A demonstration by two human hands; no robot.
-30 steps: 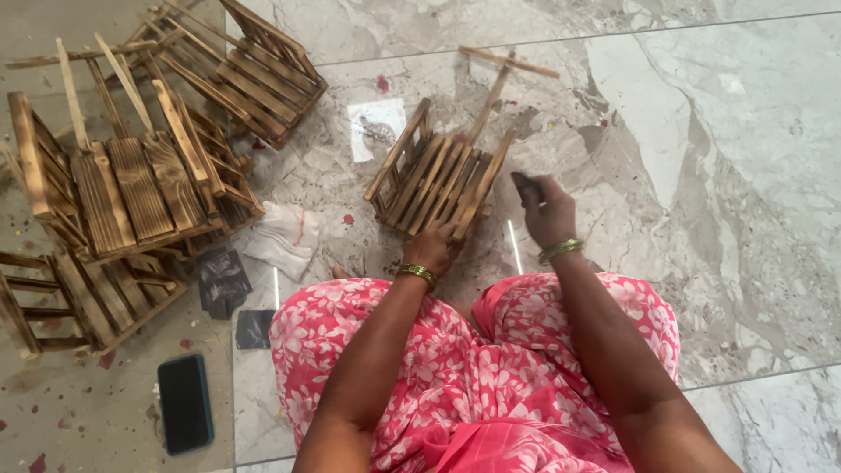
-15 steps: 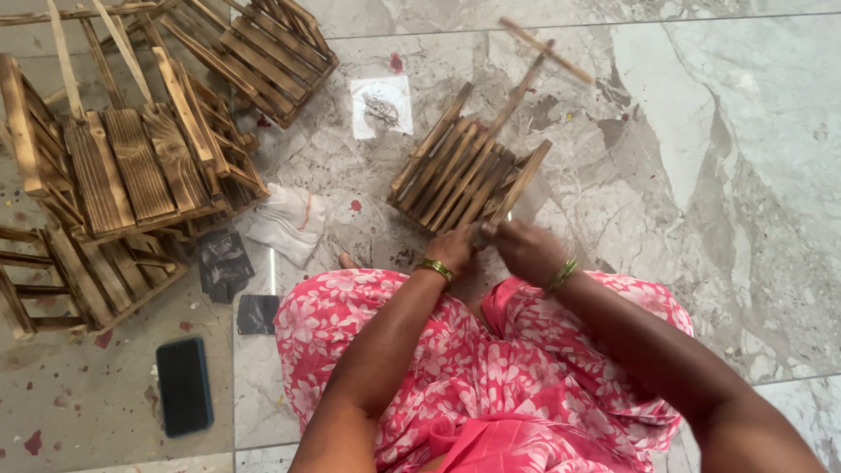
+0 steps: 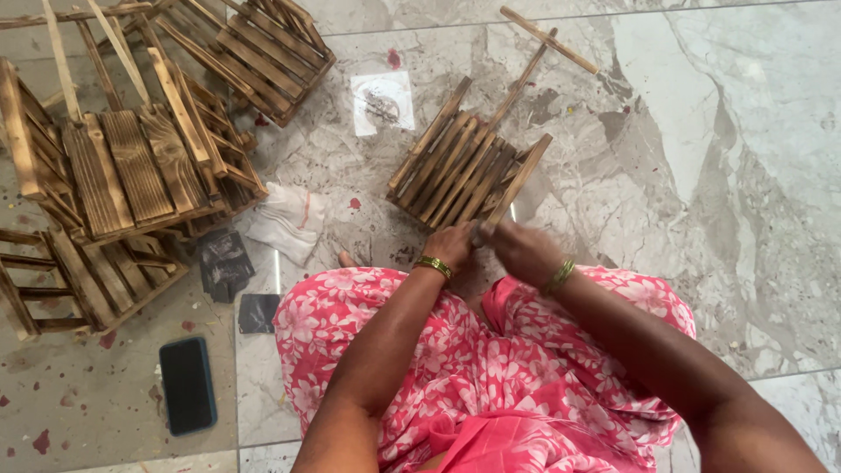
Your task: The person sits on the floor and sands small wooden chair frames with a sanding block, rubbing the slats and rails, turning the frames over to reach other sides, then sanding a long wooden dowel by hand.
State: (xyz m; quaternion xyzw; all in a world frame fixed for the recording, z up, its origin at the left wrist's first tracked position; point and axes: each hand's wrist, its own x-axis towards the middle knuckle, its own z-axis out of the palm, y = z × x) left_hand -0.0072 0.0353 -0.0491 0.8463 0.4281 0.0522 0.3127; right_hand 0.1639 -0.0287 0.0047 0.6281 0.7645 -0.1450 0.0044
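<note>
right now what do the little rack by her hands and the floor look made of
Rack: looks like wood with a scorched, dark-streaked finish; grain shows along the flat slats. Floor: polished stone or marble-look tile, grey with white veins, glossy, with thin joint lines. Both hands touch the rack's near edge.

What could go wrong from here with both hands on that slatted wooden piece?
Both the left hand and right hand grip the near edge of the slatted wooden piece, so its far end may tip or slide on the smooth floor. Rough slats could leave splinters. A loose stick beyond it could be knocked away.
</note>
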